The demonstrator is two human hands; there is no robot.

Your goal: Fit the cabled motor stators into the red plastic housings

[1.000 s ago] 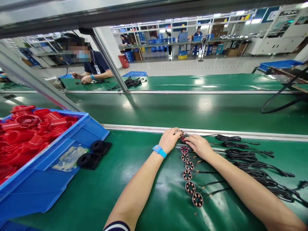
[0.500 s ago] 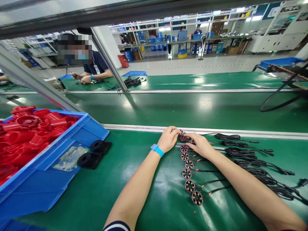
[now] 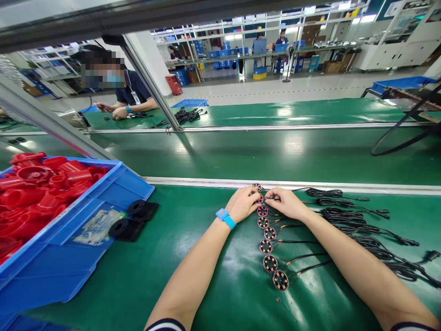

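To the right of the blue bin (image 3: 69, 262), on the green surface (image 3: 172, 220), 8 round coil rings (image 3: 261, 248) lie in a row that runs away from the person. The left hand (image 3: 243, 205) is on the side of the row nearer the bin. Its fingers touch the 2nd ring (image 3: 261, 198), counting from the far end, and hide part of it. I cannot tell if they squeeze it or just rest on it. The right hand (image 3: 285, 202) is on the other side of the row, farther from the bin. Its fingers are bent, with the tips near each other, just beside that same ring. I cannot tell if they pinch a wire. Bundles of black cable (image 3: 341, 214) lie farther from the bin than the rings do. 2 black holders (image 3: 132, 232) sit just beside the bin, and red parts (image 3: 24, 198) are heaped in it.

The step in hand looks like working on the 2nd ring with both hands. The next move seems to call for a light touch, with 1 hand holding the ring steady so its neighbors do not get bumped.
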